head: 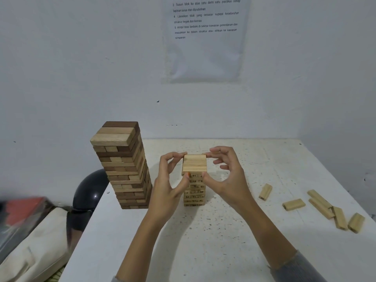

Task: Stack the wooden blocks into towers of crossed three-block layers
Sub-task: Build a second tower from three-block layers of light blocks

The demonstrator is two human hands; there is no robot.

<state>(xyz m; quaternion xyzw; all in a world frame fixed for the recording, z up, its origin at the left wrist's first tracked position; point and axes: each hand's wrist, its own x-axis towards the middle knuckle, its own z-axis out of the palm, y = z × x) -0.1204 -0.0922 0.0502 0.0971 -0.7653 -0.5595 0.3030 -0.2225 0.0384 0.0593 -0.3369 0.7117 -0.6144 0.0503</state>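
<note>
- The small tower (pixel 194 189) stands mid-table (pixel 223 241). The numbers on its block ends are mostly too blurred to read.
- The left hand (pixel 169 187) and right hand (pixel 225 180) pinch its top layer from either side, fingers curled.
- A taller tower (pixel 122 165) stands just left of it.
- Loose blocks (pixel 294 204) lie well to its right.
- Far left, a cream bag (pixel 40 241) is cut off, its contents hidden.

- Left hand (pixel 168 190) and right hand (pixel 227 180) — both bare, with slender fingers and short nails.
- Left forearm (pixel 138 237) and right forearm (pixel 270 226) are uncovered from the wrists up to the sleeves.
- Right sleeve (pixel 299 269) — grey, soft-looking cloth, bunched into folds at its edge.
- Left sleeve (pixel 115 279): only a sliver of the same grey cloth shows at the bottom edge of the view.
</note>
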